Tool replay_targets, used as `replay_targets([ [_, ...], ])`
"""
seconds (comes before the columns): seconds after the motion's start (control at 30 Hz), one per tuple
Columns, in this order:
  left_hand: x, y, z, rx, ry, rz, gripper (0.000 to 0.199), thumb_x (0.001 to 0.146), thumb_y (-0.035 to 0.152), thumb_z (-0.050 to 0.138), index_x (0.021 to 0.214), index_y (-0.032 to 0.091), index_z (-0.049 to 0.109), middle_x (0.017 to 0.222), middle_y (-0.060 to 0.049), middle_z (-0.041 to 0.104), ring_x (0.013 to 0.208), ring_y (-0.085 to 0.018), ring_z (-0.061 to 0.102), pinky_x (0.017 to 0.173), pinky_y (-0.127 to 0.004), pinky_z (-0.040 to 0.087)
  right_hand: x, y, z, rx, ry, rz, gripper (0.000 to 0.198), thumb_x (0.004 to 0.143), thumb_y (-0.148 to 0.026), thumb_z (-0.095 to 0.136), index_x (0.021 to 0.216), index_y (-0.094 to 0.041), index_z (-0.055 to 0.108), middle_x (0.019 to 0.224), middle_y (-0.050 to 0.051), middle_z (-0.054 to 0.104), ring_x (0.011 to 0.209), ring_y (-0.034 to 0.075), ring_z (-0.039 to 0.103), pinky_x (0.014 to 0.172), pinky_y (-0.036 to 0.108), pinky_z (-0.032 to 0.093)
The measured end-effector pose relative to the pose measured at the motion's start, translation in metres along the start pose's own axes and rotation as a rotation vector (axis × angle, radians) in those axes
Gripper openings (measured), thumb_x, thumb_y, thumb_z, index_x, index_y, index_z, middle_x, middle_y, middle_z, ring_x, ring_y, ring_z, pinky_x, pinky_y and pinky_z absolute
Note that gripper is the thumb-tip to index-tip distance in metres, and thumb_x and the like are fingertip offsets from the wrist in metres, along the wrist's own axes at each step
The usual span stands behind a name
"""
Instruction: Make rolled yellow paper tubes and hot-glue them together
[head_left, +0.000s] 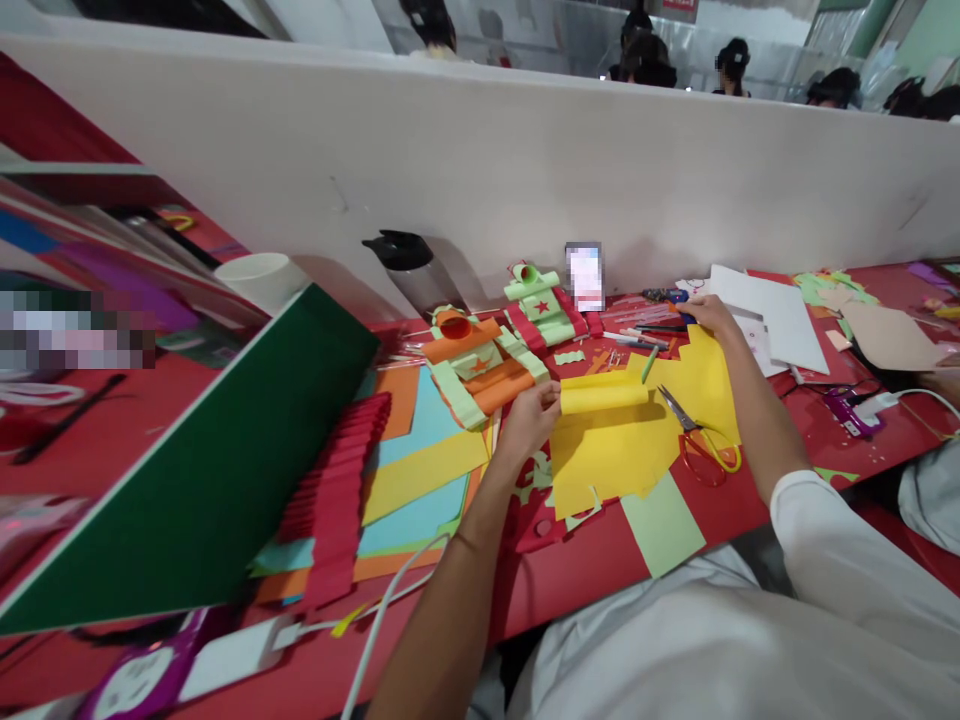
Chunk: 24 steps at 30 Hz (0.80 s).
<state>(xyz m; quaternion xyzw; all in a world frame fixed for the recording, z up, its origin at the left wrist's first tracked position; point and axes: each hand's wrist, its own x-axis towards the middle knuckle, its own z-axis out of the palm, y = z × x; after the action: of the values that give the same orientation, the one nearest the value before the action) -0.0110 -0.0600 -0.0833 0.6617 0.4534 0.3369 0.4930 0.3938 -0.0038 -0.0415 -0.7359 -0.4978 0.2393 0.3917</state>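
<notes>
My left hand is closed on the left end of a rolled yellow paper, which lies over larger yellow sheets. My right hand reaches to the far side of the yellow paper, its fingers bent together at a small dark blue thing that I cannot make out. Scissors with red and yellow handles lie with their blades over the yellow paper. Just beyond my left hand are an orange and green paper model and a red and green one with a star.
A green board slants up at left, near a pleated red paper and coloured sheets. A dark-lidded jug and a phone stand by the white partition. White cards lie at right; a white cable crosses the front.
</notes>
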Motion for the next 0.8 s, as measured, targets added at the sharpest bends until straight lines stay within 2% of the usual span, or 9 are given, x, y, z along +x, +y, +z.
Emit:
replay_targets([
  [0.07, 0.000, 0.000, 0.000, 0.016, 0.006, 0.000, 0.019, 0.074, 0.025, 0.066, 0.090, 0.019, 0.075, 0.079, -0.003, 0.079, 0.077, -0.021, 0.073, 0.069, -0.024, 0.056, 0.007, 0.000, 0.003, 0.151, 0.054, -0.130, 0.041, 0.079, -0.058, 0.077, 0.072, -0.019, 0.065, 0.068, 0.000, 0.063, 0.067, 0.016, 0.056, 0.067, 0.030, 0.048],
  [0.17, -0.001, 0.000, -0.001, 0.042, 0.001, 0.010, 0.021, 0.075, 0.026, 0.064, 0.091, 0.019, 0.076, 0.082, -0.003, 0.080, 0.076, -0.021, 0.073, 0.069, -0.024, 0.055, 0.017, -0.005, 0.008, 0.265, 0.150, -0.306, 0.047, 0.081, -0.066, 0.073, 0.072, -0.022, 0.057, 0.070, -0.001, 0.059, 0.071, 0.016, 0.056, 0.070, 0.029, 0.050],
  [0.23, -0.002, -0.001, -0.001, 0.038, -0.008, 0.018, 0.022, 0.075, 0.028, 0.064, 0.092, 0.019, 0.076, 0.084, -0.004, 0.081, 0.077, -0.021, 0.073, 0.070, -0.024, 0.055, 0.023, -0.009, 0.010, 0.339, 0.182, -0.339, 0.050, 0.080, -0.071, 0.073, 0.083, -0.024, 0.056, 0.075, -0.001, 0.062, 0.075, 0.017, 0.060, 0.072, 0.029, 0.052],
  [0.4, -0.003, -0.002, -0.001, 0.009, -0.012, 0.023, 0.021, 0.075, 0.031, 0.067, 0.090, 0.019, 0.075, 0.082, -0.005, 0.081, 0.077, -0.022, 0.073, 0.071, -0.026, 0.056, 0.022, -0.017, 0.015, 0.461, 0.138, -0.387, 0.061, 0.076, -0.073, 0.077, 0.108, -0.029, 0.049, 0.088, -0.001, 0.068, 0.073, 0.016, 0.066, 0.072, 0.031, 0.056],
  [0.5, -0.005, 0.000, 0.000, 0.039, 0.014, 0.034, 0.020, 0.076, 0.030, 0.067, 0.090, 0.019, 0.076, 0.081, -0.005, 0.080, 0.078, -0.023, 0.073, 0.073, -0.027, 0.056, 0.016, -0.021, 0.016, 0.360, 0.146, -0.469, 0.061, 0.080, -0.071, 0.076, 0.115, -0.027, 0.053, 0.095, 0.003, 0.071, 0.076, 0.018, 0.067, 0.077, 0.035, 0.058],
  [0.6, -0.005, 0.001, 0.000, 0.025, 0.004, 0.032, 0.020, 0.077, 0.032, 0.067, 0.089, 0.018, 0.075, 0.080, -0.006, 0.080, 0.075, -0.022, 0.072, 0.070, -0.027, 0.055, 0.010, -0.030, 0.012, 0.121, 0.188, -0.617, 0.055, 0.090, -0.071, 0.065, 0.118, -0.023, 0.061, 0.110, 0.011, 0.074, 0.100, 0.027, 0.071, 0.096, 0.047, 0.058],
  [0.7, -0.003, 0.000, 0.000, 0.004, -0.017, 0.037, 0.021, 0.075, 0.033, 0.066, 0.088, 0.018, 0.074, 0.082, -0.006, 0.080, 0.075, -0.022, 0.071, 0.070, -0.027, 0.055, 0.004, -0.045, -0.004, -0.125, 0.178, -0.791, 0.053, 0.102, -0.064, 0.049, 0.130, -0.022, 0.064, 0.128, 0.016, 0.072, 0.124, 0.034, 0.067, 0.110, 0.055, 0.052],
  [0.8, -0.002, -0.001, -0.001, 0.032, 0.000, 0.031, 0.021, 0.075, 0.032, 0.064, 0.089, 0.019, 0.074, 0.083, -0.006, 0.080, 0.078, -0.022, 0.072, 0.072, -0.026, 0.056, -0.003, -0.060, -0.027, -0.225, 0.165, -0.835, 0.051, 0.104, -0.053, 0.051, 0.144, -0.022, 0.061, 0.137, 0.016, 0.068, 0.131, 0.036, 0.063, 0.115, 0.059, 0.048],
])
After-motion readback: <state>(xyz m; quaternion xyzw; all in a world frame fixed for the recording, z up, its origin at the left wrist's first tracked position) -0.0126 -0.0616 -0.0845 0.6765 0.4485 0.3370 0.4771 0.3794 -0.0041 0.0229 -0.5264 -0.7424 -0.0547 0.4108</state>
